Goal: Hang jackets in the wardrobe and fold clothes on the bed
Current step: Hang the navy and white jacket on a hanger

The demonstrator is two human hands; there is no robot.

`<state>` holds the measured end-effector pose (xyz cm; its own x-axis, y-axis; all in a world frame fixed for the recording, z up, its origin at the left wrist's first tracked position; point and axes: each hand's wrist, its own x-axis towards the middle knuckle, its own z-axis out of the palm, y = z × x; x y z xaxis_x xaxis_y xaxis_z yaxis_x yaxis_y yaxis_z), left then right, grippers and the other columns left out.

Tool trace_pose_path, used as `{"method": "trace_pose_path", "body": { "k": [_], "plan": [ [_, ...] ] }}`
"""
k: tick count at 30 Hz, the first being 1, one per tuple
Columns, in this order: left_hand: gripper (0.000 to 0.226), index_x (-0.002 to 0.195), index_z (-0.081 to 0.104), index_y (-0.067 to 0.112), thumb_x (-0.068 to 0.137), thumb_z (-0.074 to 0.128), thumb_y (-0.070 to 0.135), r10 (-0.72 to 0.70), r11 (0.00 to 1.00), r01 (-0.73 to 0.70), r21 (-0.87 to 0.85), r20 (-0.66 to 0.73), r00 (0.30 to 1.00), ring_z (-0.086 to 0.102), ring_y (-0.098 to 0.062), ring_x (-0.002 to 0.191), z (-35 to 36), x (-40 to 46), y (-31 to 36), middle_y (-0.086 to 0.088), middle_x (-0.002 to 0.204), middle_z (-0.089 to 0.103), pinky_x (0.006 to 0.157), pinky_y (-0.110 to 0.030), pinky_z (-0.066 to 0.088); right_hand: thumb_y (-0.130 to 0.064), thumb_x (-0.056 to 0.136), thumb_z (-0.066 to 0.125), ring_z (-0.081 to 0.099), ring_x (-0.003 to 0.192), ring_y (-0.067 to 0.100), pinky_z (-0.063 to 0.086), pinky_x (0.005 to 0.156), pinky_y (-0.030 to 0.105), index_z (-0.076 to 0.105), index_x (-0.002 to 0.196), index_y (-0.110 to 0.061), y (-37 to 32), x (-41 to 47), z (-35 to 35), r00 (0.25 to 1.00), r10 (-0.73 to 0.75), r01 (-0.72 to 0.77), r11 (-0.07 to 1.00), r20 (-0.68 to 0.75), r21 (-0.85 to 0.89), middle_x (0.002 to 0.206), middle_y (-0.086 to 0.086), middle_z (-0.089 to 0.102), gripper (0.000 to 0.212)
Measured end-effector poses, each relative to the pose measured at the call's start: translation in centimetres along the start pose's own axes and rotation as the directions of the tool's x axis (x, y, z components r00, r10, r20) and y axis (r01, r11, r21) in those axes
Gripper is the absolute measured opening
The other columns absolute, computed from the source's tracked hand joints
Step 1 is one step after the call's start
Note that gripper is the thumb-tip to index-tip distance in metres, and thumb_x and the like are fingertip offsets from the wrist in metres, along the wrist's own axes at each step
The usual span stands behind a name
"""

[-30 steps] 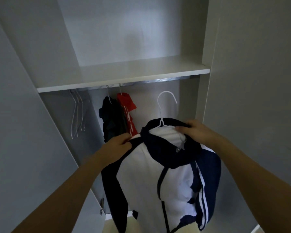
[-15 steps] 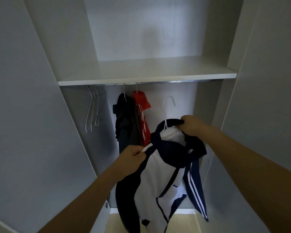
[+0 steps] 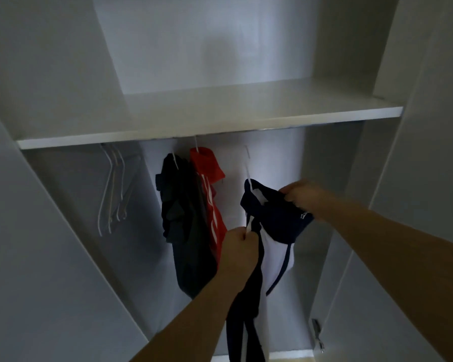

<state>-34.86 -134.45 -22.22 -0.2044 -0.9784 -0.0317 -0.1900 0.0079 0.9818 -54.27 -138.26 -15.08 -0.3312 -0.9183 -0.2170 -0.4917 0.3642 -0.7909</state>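
A navy and white jacket point(image 3: 276, 246) hangs on a white wire hanger point(image 3: 247, 165) inside the open wardrobe, its hook reaching up towards the rail point(image 3: 246, 131) under the shelf. My left hand point(image 3: 239, 250) grips the jacket's left shoulder edge. My right hand point(image 3: 302, 195) grips the navy collar at the right. A dark jacket point(image 3: 179, 218) and a red jacket point(image 3: 211, 194) hang on the rail to the left of it.
Several bare white hangers point(image 3: 113, 189) hang at the rail's left end. A white shelf point(image 3: 207, 118) spans the wardrobe above the rail. Open doors stand at the left point(image 3: 37, 257) and right point(image 3: 416, 231), with a hinge point(image 3: 317, 335) low on the right.
Both hands have carried the jacket forward and up into the wardrobe, beside the red jacket. The hanger's hook has risen towards the rail.
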Motion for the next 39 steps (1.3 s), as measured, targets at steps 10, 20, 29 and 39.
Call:
{"method": "trace_pose_path", "body": {
  "k": [10,20,29,39],
  "plan": [
    [0.047,0.054,0.026,0.015,0.095,0.046,0.002,0.122,0.991,-0.106,0.078,-0.254,0.959,0.030,-0.008,0.044,2.4,15.7,-0.2,0.000,0.052,0.032,0.048,-0.027,0.028,0.000,0.099,0.042,0.052,0.123,0.034,0.040,0.105,0.036,0.050,0.138,-0.002,-3.5,12.2,3.2,0.972,-0.217,0.218,0.976,0.088,-0.011,0.137,0.017,0.053,0.040],
    [0.028,0.119,0.059,-0.001,0.101,0.040,0.008,-0.133,0.913,0.236,0.334,-0.303,0.944,0.048,-0.012,0.066,1.7,24.4,1.2,-0.004,0.093,0.059,0.054,-0.013,0.041,-0.006,0.100,0.043,0.040,0.134,0.026,0.030,0.111,0.027,0.031,0.150,-0.012,-2.7,17.3,2.8,0.934,-0.316,0.339,0.931,0.169,-0.136,0.152,0.010,0.036,0.052],
    [0.034,0.128,0.052,0.002,0.100,0.042,0.019,0.021,0.548,0.108,0.830,-0.142,0.990,0.055,-0.033,0.116,1.8,19.1,3.3,-0.017,0.129,0.056,0.091,-0.038,0.044,-0.012,0.097,0.049,0.060,0.099,0.015,0.042,0.082,0.008,0.035,0.148,-0.016,2.6,10.7,1.2,0.956,-0.263,0.285,0.939,0.132,-0.191,0.139,0.006,0.048,0.054],
    [0.037,0.127,0.055,-0.003,0.100,0.049,0.022,0.383,0.358,-0.507,0.784,0.372,0.846,0.056,-0.035,0.110,3.5,4.5,0.2,-0.020,0.121,0.060,0.100,-0.041,0.042,-0.013,0.096,0.051,0.035,0.139,0.023,0.024,0.111,0.024,0.032,0.150,-0.011,7.5,-8.5,-1.4,0.989,-0.082,0.047,0.962,-0.120,-0.270,0.155,0.008,0.031,0.057]
  ]
}}
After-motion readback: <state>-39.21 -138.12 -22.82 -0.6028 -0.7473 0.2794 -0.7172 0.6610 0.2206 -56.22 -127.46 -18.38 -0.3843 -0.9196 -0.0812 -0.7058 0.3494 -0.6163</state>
